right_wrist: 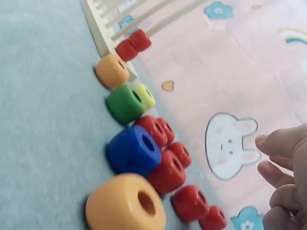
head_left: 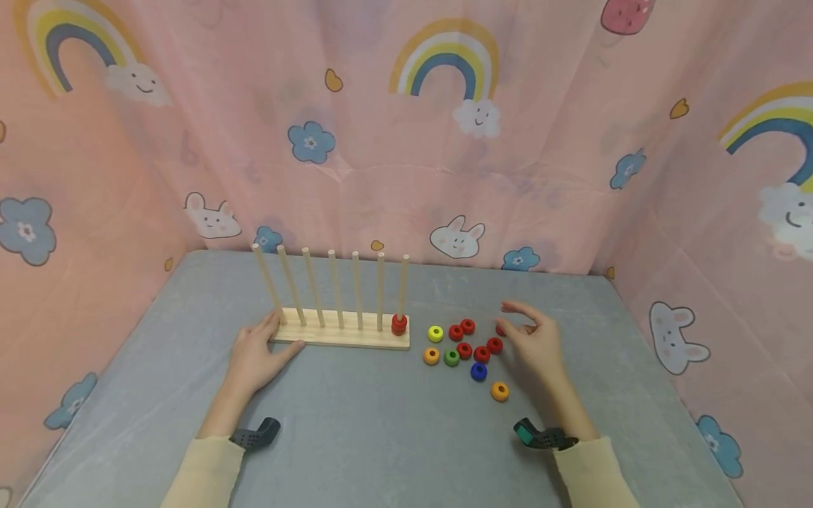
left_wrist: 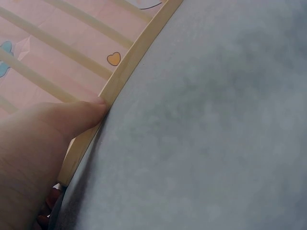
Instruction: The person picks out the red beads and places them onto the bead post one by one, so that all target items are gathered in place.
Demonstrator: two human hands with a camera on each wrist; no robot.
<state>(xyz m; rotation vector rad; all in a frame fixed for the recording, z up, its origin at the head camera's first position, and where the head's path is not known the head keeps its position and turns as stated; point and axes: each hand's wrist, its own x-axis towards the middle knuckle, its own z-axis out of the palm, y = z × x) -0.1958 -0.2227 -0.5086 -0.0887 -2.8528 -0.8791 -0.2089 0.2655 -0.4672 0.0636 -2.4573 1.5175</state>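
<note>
A pale wooden peg stand (head_left: pixel 343 339) with several upright pegs lies across the table. Two red beads (head_left: pixel 399 325) are stacked on its rightmost peg. My left hand (head_left: pixel 254 356) holds the stand's left end, with the thumb (left_wrist: pixel 86 115) against the front edge and the other fingers at the end. To the right, my right hand (head_left: pixel 536 346) hovers beside the loose beads, thumb and index finger apart with nothing between them. Just by its thumb is a partly hidden red bead (head_left: pixel 500 329). In the right wrist view, the outermost red bead (right_wrist: pixel 213 218) rests on the table.
Several more red beads (head_left: pixel 464 351) lie right of the stand, among a yellow bead (head_left: pixel 435 334), a green bead (head_left: pixel 452 358), a blue bead (head_left: pixel 479 372) and two orange beads (head_left: pixel 500 391). A pink patterned curtain (head_left: pixel 381 190) surrounds the grey table (head_left: pixel 381 437).
</note>
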